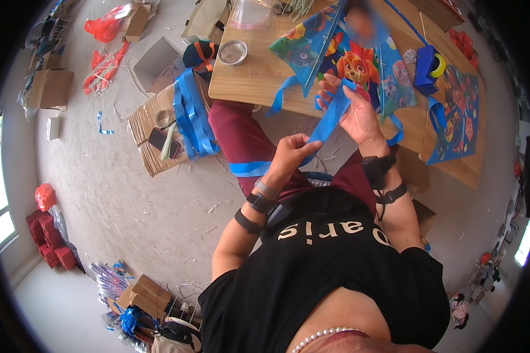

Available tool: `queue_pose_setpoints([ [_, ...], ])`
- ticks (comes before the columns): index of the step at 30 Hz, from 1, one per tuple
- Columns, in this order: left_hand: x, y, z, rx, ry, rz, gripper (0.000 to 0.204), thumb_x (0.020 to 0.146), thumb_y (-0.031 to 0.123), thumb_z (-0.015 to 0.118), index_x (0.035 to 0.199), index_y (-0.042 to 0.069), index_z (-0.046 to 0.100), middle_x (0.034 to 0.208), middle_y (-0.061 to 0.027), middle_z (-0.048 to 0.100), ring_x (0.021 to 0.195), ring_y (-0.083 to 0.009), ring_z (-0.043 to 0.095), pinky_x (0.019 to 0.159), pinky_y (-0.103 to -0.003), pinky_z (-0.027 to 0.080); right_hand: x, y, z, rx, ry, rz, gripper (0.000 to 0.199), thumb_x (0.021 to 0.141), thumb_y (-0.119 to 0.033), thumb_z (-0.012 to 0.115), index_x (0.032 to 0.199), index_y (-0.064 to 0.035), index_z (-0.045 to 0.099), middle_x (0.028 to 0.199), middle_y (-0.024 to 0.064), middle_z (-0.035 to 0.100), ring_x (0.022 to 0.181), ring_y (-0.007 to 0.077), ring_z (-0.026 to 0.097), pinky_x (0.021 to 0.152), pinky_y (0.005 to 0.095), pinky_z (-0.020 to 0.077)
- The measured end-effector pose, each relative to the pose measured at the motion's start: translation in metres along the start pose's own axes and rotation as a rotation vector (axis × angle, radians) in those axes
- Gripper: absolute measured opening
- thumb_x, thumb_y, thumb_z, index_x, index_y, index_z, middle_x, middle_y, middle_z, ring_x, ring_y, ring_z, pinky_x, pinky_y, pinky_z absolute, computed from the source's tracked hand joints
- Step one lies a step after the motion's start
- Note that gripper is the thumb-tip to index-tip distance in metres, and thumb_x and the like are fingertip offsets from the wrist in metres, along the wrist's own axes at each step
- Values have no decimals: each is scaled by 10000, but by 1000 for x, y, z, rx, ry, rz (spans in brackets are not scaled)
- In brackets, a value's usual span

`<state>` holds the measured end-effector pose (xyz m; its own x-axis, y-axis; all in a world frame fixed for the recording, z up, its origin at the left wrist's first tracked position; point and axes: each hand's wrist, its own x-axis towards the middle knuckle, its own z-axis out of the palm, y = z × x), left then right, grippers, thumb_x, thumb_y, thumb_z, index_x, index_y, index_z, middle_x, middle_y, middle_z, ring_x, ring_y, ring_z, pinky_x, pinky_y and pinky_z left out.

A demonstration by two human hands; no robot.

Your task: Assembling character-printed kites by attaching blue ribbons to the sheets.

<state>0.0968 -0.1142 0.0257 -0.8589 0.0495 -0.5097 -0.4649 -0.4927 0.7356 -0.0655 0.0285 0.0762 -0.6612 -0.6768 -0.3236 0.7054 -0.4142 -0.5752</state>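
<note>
A flat blue ribbon (331, 119) stretches between my two hands above my lap. My left hand (293, 156) pinches its lower end, fingers curled in. Higher up and nearer the table, my right hand (359, 117) holds the ribbon between thumb and fingers, palm partly turned up. More blue ribbon (250, 169) runs across my thigh to the left. Just beyond the right hand lies a blue, cartoon-printed kite (356, 69) with thin rods and ribbon tails, overhanging the table's near edge. Part of its top is blurred.
The wooden table (247, 82) carries a roll of clear tape (232, 52), a blue tape dispenser (429, 69) and another printed sheet (456, 115). Left of my legs, a cardboard box (147, 126) bears looped blue ribbon (193, 115) and a phone (164, 143). Scraps litter the floor.
</note>
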Motion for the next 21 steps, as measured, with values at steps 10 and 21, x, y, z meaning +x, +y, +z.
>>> queue_pose_setpoints([
  [10, 0, -1, -1, 0, 5, -4, 170, 938, 215, 736, 876, 73, 665, 774, 43, 638, 661, -18, 532, 589, -195, 395, 0, 2, 1, 3, 46, -15, 458, 1067, -244, 436, 1411, 56, 466, 1328, 188, 601, 1167, 297, 599, 1051, 440, 475],
  [21, -20, -4, -24, 90, 179, 127, 311, 1023, 270, 603, 1054, -18, 717, 839, 16, 671, 739, -39, 548, 651, -227, 448, 10, 14, 0, -54, -7, -52, 592, 1018, -446, 541, 1380, 21, 504, 1301, 159, 601, 1189, 273, 582, 1051, 433, 456],
])
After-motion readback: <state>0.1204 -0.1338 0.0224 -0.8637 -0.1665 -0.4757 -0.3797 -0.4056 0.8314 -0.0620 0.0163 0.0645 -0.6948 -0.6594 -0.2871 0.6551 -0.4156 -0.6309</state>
